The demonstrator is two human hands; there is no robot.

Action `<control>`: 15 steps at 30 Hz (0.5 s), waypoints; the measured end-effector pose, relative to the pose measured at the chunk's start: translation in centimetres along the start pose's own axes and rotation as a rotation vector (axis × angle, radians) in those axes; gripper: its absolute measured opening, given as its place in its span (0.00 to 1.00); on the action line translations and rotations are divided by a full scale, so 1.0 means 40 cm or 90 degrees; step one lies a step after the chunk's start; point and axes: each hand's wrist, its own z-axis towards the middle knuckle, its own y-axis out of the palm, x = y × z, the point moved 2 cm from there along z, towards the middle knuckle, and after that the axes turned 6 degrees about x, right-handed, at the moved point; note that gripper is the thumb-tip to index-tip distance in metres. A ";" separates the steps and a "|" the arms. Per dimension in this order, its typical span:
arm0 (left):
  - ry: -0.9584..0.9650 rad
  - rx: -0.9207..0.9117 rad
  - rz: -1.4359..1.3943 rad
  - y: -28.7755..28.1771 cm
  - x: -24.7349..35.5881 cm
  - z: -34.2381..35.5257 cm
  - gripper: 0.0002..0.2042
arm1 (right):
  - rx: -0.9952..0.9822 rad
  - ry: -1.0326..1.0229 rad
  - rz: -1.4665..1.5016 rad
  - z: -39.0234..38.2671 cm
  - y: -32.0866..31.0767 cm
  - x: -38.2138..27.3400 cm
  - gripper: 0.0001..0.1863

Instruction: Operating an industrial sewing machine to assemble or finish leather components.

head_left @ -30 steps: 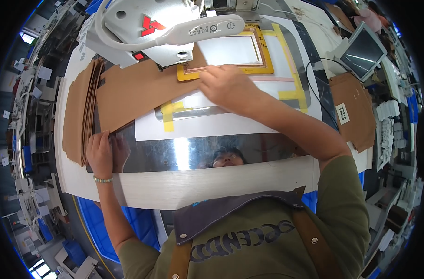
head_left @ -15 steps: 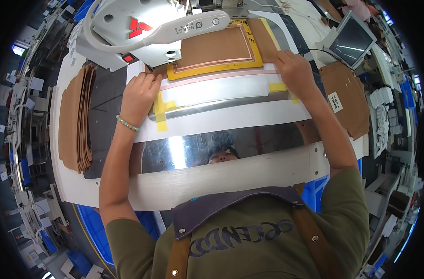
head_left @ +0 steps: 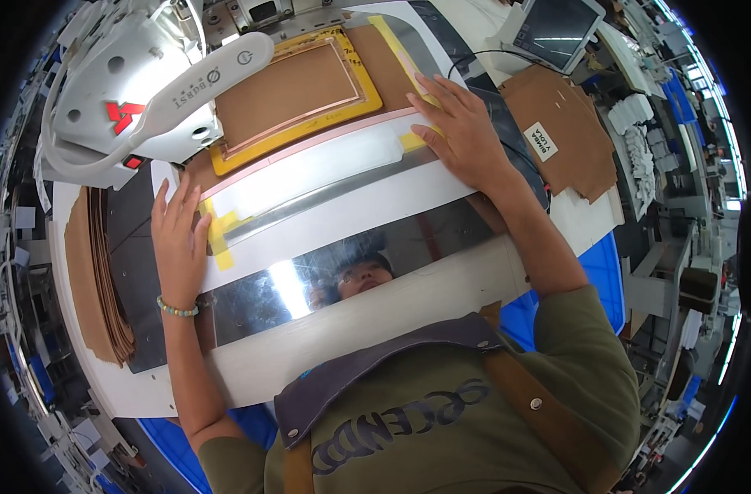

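Note:
My left hand (head_left: 179, 247) lies with fingers stretched out over the left end of a white sheet (head_left: 342, 219), beside crossed strips of yellow tape (head_left: 219, 235). My right hand (head_left: 467, 136) has its fingers spread over the right side, by a strip of yellow edging (head_left: 396, 53) and the end of a white template strip (head_left: 318, 169). Between and beyond the hands, a yellow rectangular frame (head_left: 374, 97) rests on a brown panel (head_left: 392, 70), with a copper-coloured inner outline. Neither hand grips anything visible.
A white machine head (head_left: 91, 103) overhangs the frame's left side. Brown panels stand stacked (head_left: 91, 288) at the left; more brown pieces (head_left: 573, 156) lie right, below a tilted screen (head_left: 556, 37). A shiny metal plate (head_left: 425, 243) lines the near edge. Blue bins (head_left: 602, 280) sit below.
Both hands have gone from curled, pinching fingers at the brown panel's edge to outstretched fingers. The view has turned, so the table appears tilted and shifted left.

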 end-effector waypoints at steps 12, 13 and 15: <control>-0.024 0.081 -0.029 -0.003 0.008 -0.001 0.26 | -0.069 0.032 0.013 0.005 -0.008 -0.007 0.26; -0.013 0.061 0.005 0.006 0.002 -0.002 0.26 | -0.080 0.019 0.000 0.001 -0.013 -0.004 0.28; -0.010 0.033 0.032 0.001 -0.005 -0.013 0.26 | -0.078 0.013 -0.012 0.000 0.004 0.002 0.28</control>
